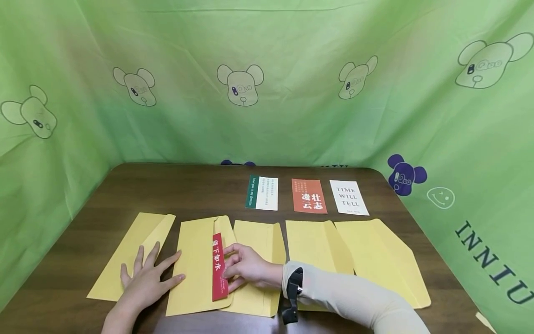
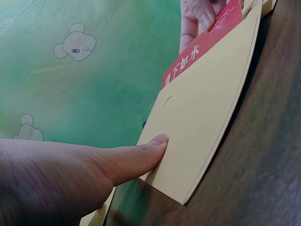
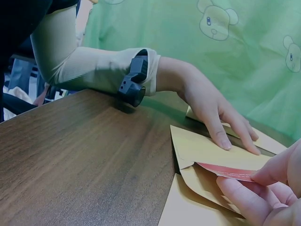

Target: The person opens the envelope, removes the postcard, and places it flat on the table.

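Evidently the dark wood-grain table point(image 1: 187, 192) bears a yellow paper envelope point(image 1: 192, 264), probably light and easily creased, matte and rectangular, open-mouthed on its right; left hand point(image 1: 147, 282) spread, thumb resting on it. Right hand point(image 1: 248, 264) pinches, thumb against fingers, the exposed long edge, likely the best hold, of the red card point(image 1: 219, 281): partly inside the mouth, smooth, white-lettered, presumably thin, stiffish and slightly slick.
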`<state>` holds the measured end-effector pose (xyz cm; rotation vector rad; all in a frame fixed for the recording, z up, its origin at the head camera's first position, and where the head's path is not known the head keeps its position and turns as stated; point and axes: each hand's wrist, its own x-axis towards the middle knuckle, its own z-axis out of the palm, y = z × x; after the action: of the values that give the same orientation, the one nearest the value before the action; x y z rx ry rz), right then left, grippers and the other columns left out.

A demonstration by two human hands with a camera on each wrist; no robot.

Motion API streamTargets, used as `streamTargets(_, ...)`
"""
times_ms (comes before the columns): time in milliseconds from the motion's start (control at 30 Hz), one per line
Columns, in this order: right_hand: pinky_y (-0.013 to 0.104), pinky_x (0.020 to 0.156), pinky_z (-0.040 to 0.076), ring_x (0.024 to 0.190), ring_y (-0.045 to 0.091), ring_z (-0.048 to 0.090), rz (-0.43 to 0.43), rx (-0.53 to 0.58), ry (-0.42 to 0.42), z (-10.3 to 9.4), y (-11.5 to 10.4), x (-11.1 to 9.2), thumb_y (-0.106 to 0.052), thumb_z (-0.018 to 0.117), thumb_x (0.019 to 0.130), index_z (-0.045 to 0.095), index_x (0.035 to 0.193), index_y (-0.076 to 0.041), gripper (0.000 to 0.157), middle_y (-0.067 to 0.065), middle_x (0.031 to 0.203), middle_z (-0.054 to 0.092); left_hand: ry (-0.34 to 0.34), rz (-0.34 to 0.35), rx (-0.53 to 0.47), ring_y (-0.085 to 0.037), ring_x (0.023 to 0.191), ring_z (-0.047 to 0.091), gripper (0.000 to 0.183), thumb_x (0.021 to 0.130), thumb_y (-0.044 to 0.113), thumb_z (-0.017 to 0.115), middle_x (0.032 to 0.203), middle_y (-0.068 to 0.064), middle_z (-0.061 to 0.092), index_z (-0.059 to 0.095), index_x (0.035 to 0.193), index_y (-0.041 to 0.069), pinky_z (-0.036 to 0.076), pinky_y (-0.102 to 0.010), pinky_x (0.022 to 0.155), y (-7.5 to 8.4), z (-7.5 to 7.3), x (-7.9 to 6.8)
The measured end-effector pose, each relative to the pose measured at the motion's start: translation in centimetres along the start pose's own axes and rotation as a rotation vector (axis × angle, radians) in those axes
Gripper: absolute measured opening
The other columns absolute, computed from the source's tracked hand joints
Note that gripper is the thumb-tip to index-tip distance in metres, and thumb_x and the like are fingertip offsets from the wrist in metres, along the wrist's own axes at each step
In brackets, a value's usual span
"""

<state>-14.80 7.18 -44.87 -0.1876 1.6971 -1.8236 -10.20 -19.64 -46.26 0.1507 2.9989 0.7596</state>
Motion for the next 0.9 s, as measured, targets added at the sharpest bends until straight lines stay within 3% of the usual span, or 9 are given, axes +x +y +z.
streamTargets(633, 0.04, 0.054, 0.059, 0.069, 0.022, 0.067, 0.029, -0.043, 0.056, -1.5, -1.0, -0.4, 0.02, 0.063, 0.079, 0.049, 0.118, 0.004, 0.045, 0.019, 0.084, 0.062, 0.005, 0.003, -0.001, -0.057, 0.142, 0.0, 0.067, 0.085, 0.062, 0.067, 0.157, -0.028, 0.023, 0.059, 0.14, 0.023, -0.005, -0.083, 0.094, -0.1, 0.1, 0.1)
streamTargets(900, 0.04, 0.054, 0.059, 0.069, 0.023, 0.068, 0.048, -0.094, 0.046, -2.3, -1.5, -0.5, 0.02, 0.063, 0.078, 0.049, 0.118, 0.004, 0.046, 0.015, 0.082, 0.064, 0.003, 0.003, -0.003, -0.057, 0.142, -0.001, 0.067, 0.085, 0.062, 0.067, 0.157, -0.027, 0.022, 0.059, 0.14, 0.024, -0.006, -0.083, 0.095, -0.1, 0.1, 0.1)
